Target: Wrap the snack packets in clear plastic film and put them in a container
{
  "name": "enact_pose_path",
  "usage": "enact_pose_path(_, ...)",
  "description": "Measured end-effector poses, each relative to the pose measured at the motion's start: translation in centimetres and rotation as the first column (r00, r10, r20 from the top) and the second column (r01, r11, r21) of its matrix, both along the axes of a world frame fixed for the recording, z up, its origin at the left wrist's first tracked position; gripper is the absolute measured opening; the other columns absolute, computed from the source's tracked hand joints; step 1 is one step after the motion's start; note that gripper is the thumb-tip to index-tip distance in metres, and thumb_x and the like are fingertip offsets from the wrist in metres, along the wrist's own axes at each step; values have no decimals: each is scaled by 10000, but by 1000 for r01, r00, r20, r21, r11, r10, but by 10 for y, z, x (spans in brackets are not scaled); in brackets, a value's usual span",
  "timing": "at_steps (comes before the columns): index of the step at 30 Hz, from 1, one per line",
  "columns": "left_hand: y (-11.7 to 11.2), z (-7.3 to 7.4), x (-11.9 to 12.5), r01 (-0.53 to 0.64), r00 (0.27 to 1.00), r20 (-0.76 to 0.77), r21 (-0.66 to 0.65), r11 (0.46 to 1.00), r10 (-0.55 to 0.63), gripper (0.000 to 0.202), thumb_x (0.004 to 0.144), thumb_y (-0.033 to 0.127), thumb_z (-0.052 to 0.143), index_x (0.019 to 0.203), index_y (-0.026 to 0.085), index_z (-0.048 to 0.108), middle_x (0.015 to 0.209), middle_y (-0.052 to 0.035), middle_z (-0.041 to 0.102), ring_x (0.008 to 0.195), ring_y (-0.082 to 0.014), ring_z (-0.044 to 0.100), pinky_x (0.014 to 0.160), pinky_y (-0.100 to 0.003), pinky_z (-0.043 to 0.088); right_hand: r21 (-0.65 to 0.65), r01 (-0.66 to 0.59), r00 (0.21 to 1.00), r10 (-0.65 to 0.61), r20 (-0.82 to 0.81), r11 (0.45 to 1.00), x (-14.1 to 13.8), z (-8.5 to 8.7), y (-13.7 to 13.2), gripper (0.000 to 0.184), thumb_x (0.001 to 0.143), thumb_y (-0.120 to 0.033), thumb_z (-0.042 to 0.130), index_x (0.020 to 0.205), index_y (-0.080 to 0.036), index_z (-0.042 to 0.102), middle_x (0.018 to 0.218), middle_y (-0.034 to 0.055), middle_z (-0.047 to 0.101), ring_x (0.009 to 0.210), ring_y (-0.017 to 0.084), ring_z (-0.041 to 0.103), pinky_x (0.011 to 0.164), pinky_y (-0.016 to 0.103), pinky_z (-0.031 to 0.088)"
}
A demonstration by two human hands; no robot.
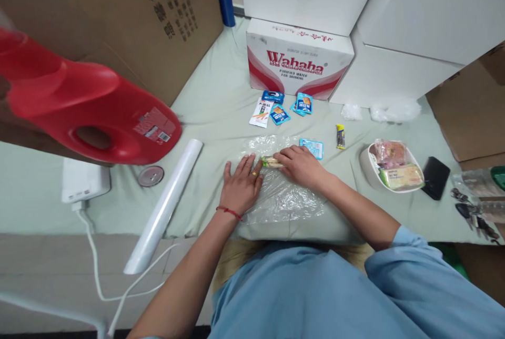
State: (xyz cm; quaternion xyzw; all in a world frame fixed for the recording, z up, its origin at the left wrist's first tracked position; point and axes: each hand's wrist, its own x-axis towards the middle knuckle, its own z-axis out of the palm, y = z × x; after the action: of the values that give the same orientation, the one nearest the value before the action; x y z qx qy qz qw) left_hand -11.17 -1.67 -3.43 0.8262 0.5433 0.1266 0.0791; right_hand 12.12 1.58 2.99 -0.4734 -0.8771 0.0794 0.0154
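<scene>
A sheet of clear plastic film (pixel 288 199) lies crumpled on the pale green cloth in front of me. My left hand (pixel 241 184) rests flat on its left part, fingers stretched out, the fingertips close to a small snack packet (pixel 271 162). That packet has a green end and a pale, yellowish body. My right hand (pixel 302 164) covers the packet's right end with fingers bent over it. Just beyond the right hand lies a light blue packet (pixel 313 148). Several blue snack packets (pixel 280 114) and a white snack packet (pixel 261 113) sit farther back.
On the left are a roll of film (pixel 165 205), a red jug (pixel 118 113), a round lid (pixel 150 176) and a white power adapter (pixel 86 181). A Wahaha box (pixel 298 60) stands behind. To the right are a white bowl (pixel 371 171) of snacks, a black phone (pixel 436 177) and keys (pixel 475 218).
</scene>
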Motion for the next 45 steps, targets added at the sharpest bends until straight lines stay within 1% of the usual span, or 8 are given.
enact_pose_path(4,0,0,0,8,1000,3,-9,1000,-8,526,1095,385,350,1590,287,498,1709,-92,404,1592,-295,377,1310,-683,107,-67,35,975,-49,-219,997,16,8,6,411,1047,-330,547,1414,-172,640,1269,162,697,1136,301,588,964,405,430)
enact_pose_path(8,1,0,-1,9,1000,-1,-8,1000,-9,528,1099,381,331,1591,286,497,1708,-93,402,1590,-290,380,1307,-682,105,-348,-207,927,69,-369,914,25,16,13,357,1003,-393,613,1288,-209,724,1050,69,760,922,236,651,844,330,458)
enact_pose_path(11,1,0,-1,8,1000,-9,-11,1000,-8,533,1098,356,311,1590,273,500,1707,-98,405,1585,-298,389,1298,-692,123,-441,-294,922,131,-363,848,19,9,20,318,986,-391,645,1242,-234,747,976,32,769,850,213,643,821,315,445)
enact_pose_path(20,1,-2,-2,-11,1000,-6,-14,1000,10,541,1092,318,298,1591,239,490,1697,-89,423,1584,-287,390,1305,-667,154,-180,-89,987,62,-150,980,5,-1,24,390,1008,-378,643,1342,-186,709,1333,156,662,1184,316,525,1027,438,393)
enact_pose_path(24,0,-2,-2,-8,1000,6,-1,1000,8,535,1096,330,300,1588,250,494,1698,-87,420,1583,-281,392,1313,-654,129,-158,-53,996,40,-79,986,-1,7,6,557,951,-508,737,1414,-211,652,1363,155,649,1257,355,477,1032,467,379)
enact_pose_path(30,1,-2,-1,-34,999,27,-16,999,35,558,1103,358,294,1633,240,424,1697,-101,419,1581,-273,396,1318,-634,124,-120,-33,999,37,31,992,-4,7,-6,603,926,-391,780,1467,-209,583,1365,153,641,1264,349,464,1032,467,355)
enact_pose_path(36,0,-2,-2,-29,999,36,-13,999,30,572,1107,355,264,1657,247,379,1701,-101,416,1587,-266,387,1319,-620,121,-121,-42,999,42,-4,992,-2,3,-4,546,937,-318,702,1452,-181,583,1317,164,646,1223,347,469,1010,470,366)
enact_pose_path(45,0,1,-1,-32,999,38,-37,999,33,597,1079,314,280,1664,230,368,1700,-114,415,1586,-271,389,1317,-632,120,-142,35,996,-47,-80,989,-1,3,-5,554,904,-396,731,1392,-157,624,1209,160,660,1167,345,482,1005,457,397)
